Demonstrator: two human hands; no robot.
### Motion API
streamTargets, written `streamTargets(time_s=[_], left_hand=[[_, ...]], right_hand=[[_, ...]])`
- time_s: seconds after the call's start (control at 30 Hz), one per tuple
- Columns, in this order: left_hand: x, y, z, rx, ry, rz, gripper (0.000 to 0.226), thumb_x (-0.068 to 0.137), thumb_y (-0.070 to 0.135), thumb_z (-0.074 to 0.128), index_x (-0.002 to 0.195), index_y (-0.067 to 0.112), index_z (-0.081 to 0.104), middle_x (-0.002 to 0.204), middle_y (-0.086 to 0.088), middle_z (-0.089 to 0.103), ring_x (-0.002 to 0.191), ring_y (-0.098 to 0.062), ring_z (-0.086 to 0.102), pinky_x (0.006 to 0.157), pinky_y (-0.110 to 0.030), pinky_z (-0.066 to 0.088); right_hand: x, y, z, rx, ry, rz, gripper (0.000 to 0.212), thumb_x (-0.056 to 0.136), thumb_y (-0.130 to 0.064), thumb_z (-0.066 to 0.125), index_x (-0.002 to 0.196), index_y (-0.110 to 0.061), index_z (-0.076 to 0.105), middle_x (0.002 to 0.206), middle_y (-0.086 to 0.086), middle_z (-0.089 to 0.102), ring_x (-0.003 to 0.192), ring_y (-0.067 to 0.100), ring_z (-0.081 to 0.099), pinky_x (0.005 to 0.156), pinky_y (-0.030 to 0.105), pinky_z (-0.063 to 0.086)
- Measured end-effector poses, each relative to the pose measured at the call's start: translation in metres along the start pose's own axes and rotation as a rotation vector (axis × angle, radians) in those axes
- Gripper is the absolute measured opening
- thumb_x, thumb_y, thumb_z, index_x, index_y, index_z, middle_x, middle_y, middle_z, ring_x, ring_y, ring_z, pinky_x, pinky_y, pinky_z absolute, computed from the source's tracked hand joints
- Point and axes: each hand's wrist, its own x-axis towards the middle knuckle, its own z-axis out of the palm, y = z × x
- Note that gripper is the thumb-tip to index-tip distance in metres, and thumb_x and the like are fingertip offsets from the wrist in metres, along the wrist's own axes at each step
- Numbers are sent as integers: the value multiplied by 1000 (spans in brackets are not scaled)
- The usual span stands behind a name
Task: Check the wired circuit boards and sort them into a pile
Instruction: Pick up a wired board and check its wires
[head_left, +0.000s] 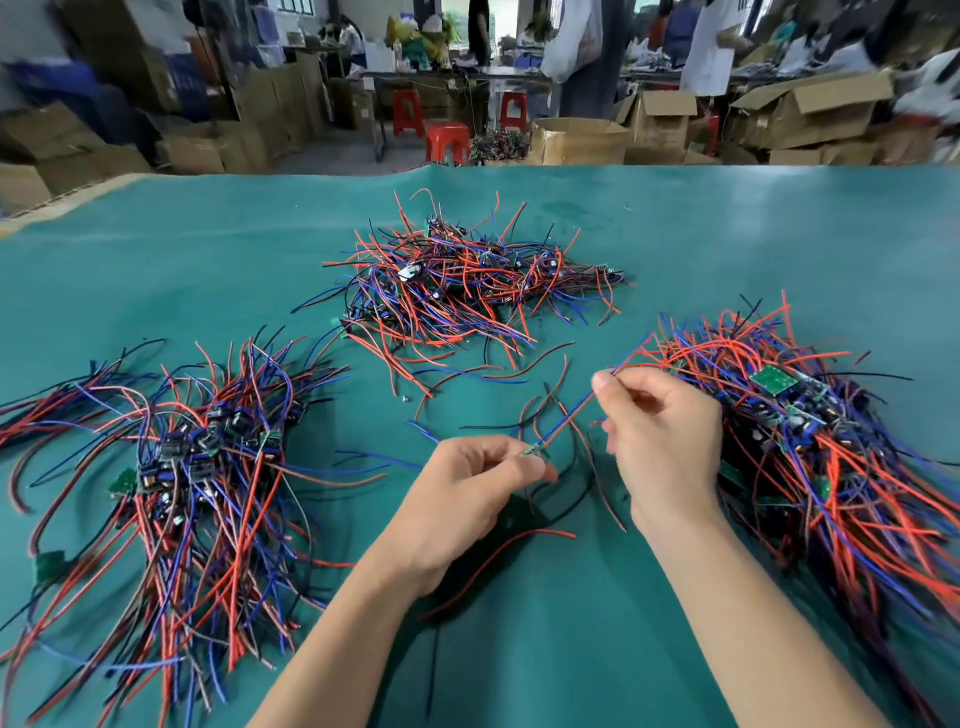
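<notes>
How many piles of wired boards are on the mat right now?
3. A left pile, a far pile in the middle, and a right pile beside the right hand. One more board is held between both hands, in no pile.

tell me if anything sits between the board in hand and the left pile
Nothing solid. The left hand pinches the board above bare mat; only a few loose blue wires trail from the left pile across that gap.
</notes>
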Motion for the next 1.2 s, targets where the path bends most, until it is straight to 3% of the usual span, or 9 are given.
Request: streamTargets(time_s=[0.1,0.2,0.33,0.47,0.57,0.73,0.87,1.03,1.2], left_hand=[[-1,2,1,40,-35,16,22,78,39,65,79,19,74,51,13,29,47,-9,20,44,-23,17],[-1,3,2,61,-56,13,19,80,35,63,79,19,74,52,12,29,47,-9,21,45,-22,18],[-2,2,1,81,-81,35,19,81,30,63,81,14,73,47,16,37,42,-1,31,43,-10,24],[0,0,-1,5,-75,7,25,83,33,64,86,9,72,53,14,37,45,-6,24,43,-17,21],[2,-1,-2,-161,-36,6,24,85,26,62,94,6,71,65,1,45,50,-11,22,43,-17,19],[5,0,-7,-306,-1,-3,22,92,2,48,97,8,69,76,-4,59,53,-11,29,40,-15,20],[4,-1,-6,-239,-33,28,31,102,1,40,92,12,67,75,2,61,50,-8,30,41,-15,21],[4,-4,-5,-222,-2,9,26,102,4,44,120,9,61,84,-13,63,50,-11,33,42,-15,24],[6,-8,-3,-237,89,-13,21,101,12,53,119,2,49,76,-16,69,46,-14,41,41,-19,28]], right_hand=[[7,2,-10,-166,114,-124,21,89,-36,66,76,-20,68,62,-3,66,53,17,65,65,45,54],[10,2,-13,-280,145,-145,31,96,-41,55,74,-22,66,57,-1,63,50,21,60,63,40,51],[7,-10,-5,480,103,375,39,103,-19,56,64,-20,59,57,-4,48,35,9,37,36,19,26],[7,-16,-11,726,51,633,35,104,-31,57,77,-10,67,62,-4,56,41,3,46,37,14,33],[-4,-18,-5,640,-107,584,46,105,-39,50,93,-1,73,73,6,71,56,10,65,50,18,50],[-32,-16,11,179,-469,266,5,88,-13,75,90,-13,80,81,8,77,70,15,68,64,23,55],[-33,-14,11,178,-379,287,19,80,-3,82,97,-9,76,91,13,76,73,21,69,82,42,57],[-34,-17,11,236,-495,247,18,82,5,76,96,-6,76,70,11,65,56,23,50,64,29,48],[-32,-21,6,174,-496,158,21,78,5,81,93,-9,76,75,8,75,59,23,63,66,24,53]])
